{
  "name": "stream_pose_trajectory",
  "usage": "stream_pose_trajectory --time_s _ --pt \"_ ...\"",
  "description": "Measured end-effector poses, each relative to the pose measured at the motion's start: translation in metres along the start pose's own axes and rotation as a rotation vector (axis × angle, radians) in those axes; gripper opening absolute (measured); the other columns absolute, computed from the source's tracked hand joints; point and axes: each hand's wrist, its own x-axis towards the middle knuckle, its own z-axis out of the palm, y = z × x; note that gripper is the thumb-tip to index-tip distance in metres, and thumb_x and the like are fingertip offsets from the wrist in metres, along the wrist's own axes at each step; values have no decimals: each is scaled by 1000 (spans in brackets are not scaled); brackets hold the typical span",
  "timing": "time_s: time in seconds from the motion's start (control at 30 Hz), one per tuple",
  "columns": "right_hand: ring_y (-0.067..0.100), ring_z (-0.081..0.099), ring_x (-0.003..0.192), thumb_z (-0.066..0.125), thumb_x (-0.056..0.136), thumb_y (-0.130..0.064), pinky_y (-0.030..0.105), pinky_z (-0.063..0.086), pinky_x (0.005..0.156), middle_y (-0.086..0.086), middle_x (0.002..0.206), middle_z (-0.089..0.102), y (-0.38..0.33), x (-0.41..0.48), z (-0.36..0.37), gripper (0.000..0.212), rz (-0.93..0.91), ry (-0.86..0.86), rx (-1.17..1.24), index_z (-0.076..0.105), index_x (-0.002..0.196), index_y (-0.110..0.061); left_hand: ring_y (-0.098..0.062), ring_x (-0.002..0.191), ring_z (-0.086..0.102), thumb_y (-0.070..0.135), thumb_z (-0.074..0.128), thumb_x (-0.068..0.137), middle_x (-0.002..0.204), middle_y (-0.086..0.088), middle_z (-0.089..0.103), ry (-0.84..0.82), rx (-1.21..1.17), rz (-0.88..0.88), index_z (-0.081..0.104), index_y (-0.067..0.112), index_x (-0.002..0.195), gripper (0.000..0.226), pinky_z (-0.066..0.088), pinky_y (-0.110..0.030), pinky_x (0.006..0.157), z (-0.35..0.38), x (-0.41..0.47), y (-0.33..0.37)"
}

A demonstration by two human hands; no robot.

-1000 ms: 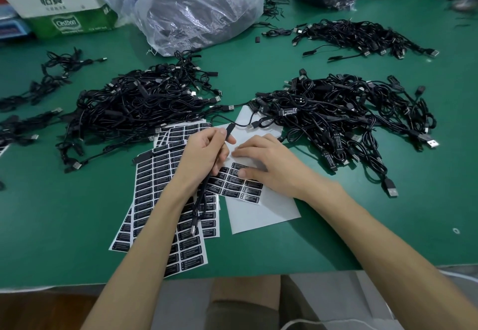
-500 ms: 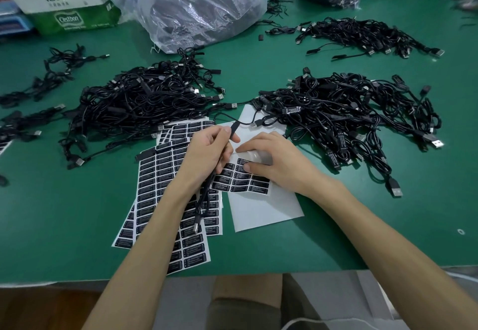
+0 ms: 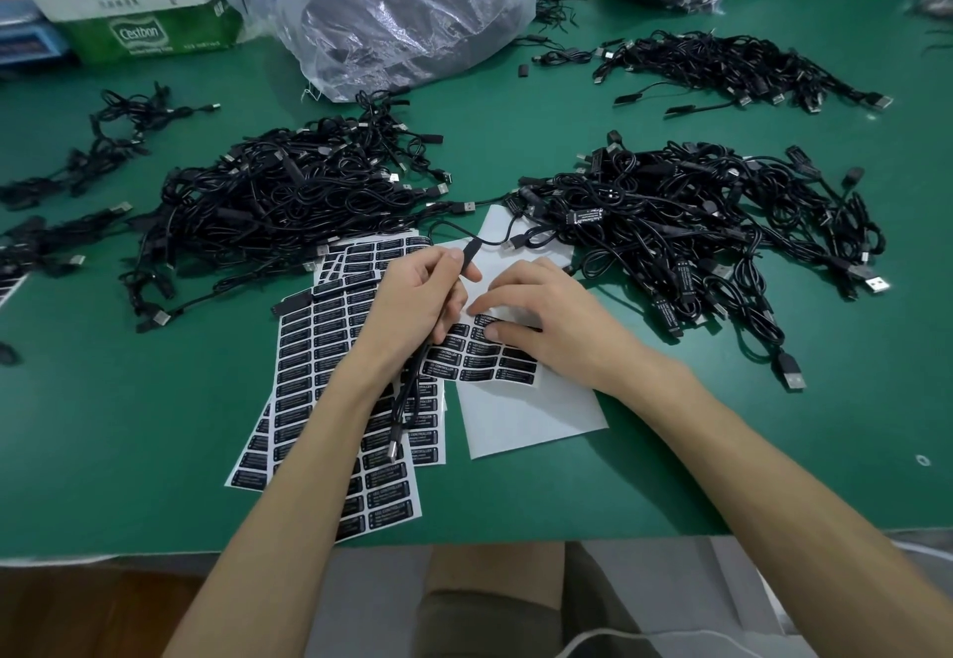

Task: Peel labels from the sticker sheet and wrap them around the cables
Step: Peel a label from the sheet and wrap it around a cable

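My left hand (image 3: 412, 306) is shut on a black cable (image 3: 407, 399); the cable's controller end sticks up past my thumb and its USB plug hangs down over the label sheets. My right hand (image 3: 546, 322) rests with its fingertips pressed on the black labels of a mostly bare white sticker sheet (image 3: 526, 415). A block of black labels (image 3: 485, 363) remains on that sheet just below my fingers. Fuller sheets of black labels (image 3: 319, 373) lie fanned out under my left forearm.
On the green table (image 3: 129, 425), a big pile of black cables (image 3: 289, 203) lies to the left and another (image 3: 696, 229) to the right. A smaller pile (image 3: 722, 69) sits far right. Clear plastic bags (image 3: 407, 12) and a carton (image 3: 144, 2) stand at the back.
My right hand's fingertips have shifted slightly on the top row of labels. My left hand keeps the cable in the same place. The view has moved a little.
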Motion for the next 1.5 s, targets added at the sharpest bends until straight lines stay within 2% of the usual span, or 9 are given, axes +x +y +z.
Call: stream_pose_trajectory --time_s 0.23,0.43,0.6,0.77,0.83,0.97,1.1,1.2,1.5 --pt "22 55 101 78 92 -23 48 50 87 -4 104 60 -2 -1 2 17 -39 72 -15 78 109 -21 -13 38 40 31 48 109 58 -1 55 -1 3 9 70 16 89 33 32 -21 36 -1 0 -1" --pt "18 54 101 79 91 -26 45 49 89 -9 102 59 -3 -1 -1 14 -15 71 43 75 105 -24 -13 38 40 30 48 110 58 -1 55 -3 9 2 69 15 90 32 32 -23 37 -1 0 0" --pt "16 53 104 76 93 -30 39 47 94 -9 104 58 -2 -1 0 23 11 43 38 77 114 -22 -12 37 40 28 47 110 57 0 55 -4 10 -3 68 14 90 33 31 -20 36 0 -1 2" --pt "20 51 99 74 95 -27 41 47 88 -4 97 61 -3 -1 3 12 -36 57 -2 79 102 -20 -12 37 43 27 46 111 56 3 54 4 46 -17 67 15 90 32 34 -19 37 1 -1 3" --pt "19 50 103 76 92 -35 41 46 92 -5 103 61 -2 -1 4 21 -25 32 2 79 107 -20 -12 37 43 27 46 111 56 3 54 1 47 -18 67 14 91 33 34 -19 37 1 -1 4" --pt "16 45 122 79 80 -55 32 36 107 -9 126 58 0 0 0 54 24 -71 81 73 125 -25 -13 38 44 27 45 111 56 2 54 -3 52 -9 68 12 92 33 34 -19 38 1 -2 5" --pt "17 47 116 81 79 -51 34 40 101 -6 120 63 0 3 3 53 10 -37 16 75 123 -23 -12 38 42 26 45 111 56 2 54 -7 45 -7 67 11 92 32 34 -19 38 1 -1 4" --pt "16 46 109 82 79 -48 34 41 96 -11 111 61 0 4 5 49 16 -4 27 76 120 -23 -11 37 41 26 46 111 55 2 54 -6 32 -6 67 11 92 32 33 -18 38 1 -1 4" --pt "1 40 96 85 78 -46 28 39 82 -26 95 55 1 3 5 43 38 56 52 68 113 -27 -11 39 40 28 45 111 57 1 55 -4 47 -5 68 14 92 33 33 -19 39 1 -1 3"
